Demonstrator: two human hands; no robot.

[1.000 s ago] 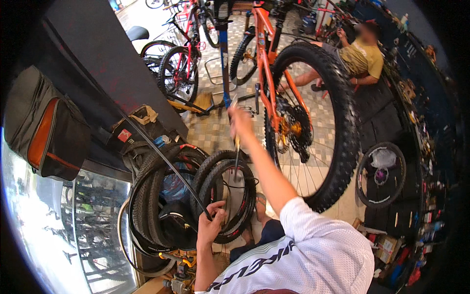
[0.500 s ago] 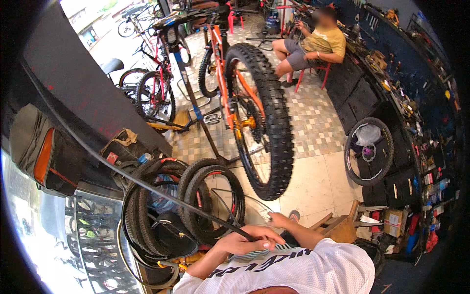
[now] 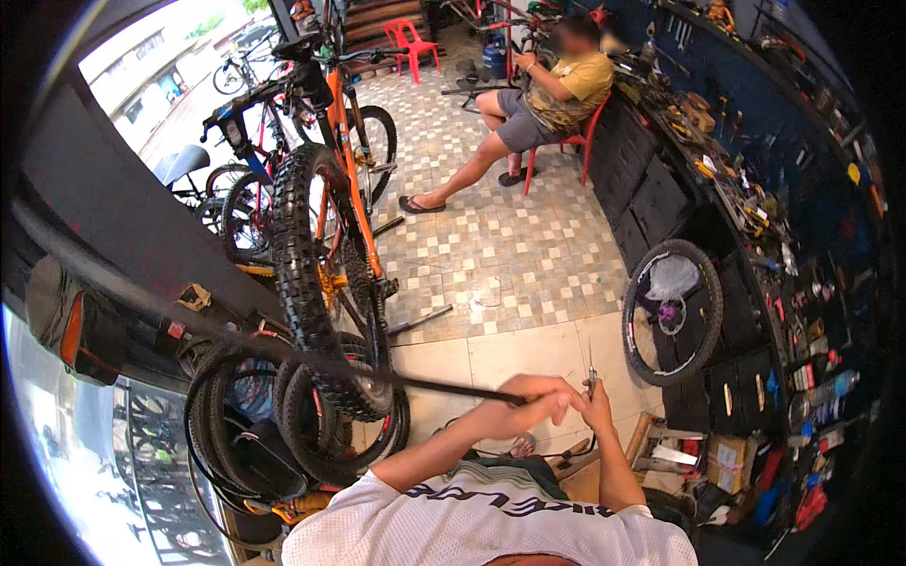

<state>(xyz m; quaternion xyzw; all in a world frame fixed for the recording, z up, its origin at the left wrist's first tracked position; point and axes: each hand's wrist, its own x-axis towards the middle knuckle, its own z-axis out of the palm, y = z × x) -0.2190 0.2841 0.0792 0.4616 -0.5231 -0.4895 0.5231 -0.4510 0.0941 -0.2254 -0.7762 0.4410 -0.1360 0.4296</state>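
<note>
Gripping end of black cable in closed left hand, just right of orange bike. Pinching thin tool, probably cutters, in right hand. Trimming step; needing steady alignment at cable tip.

An orange bicycle frame was seen against black knobby tyres, above a floor tiled in a grey-and-beige mosaic. A red plastic chair was noted, with a mustard-yellow patterned shirt worn nearby.
</note>
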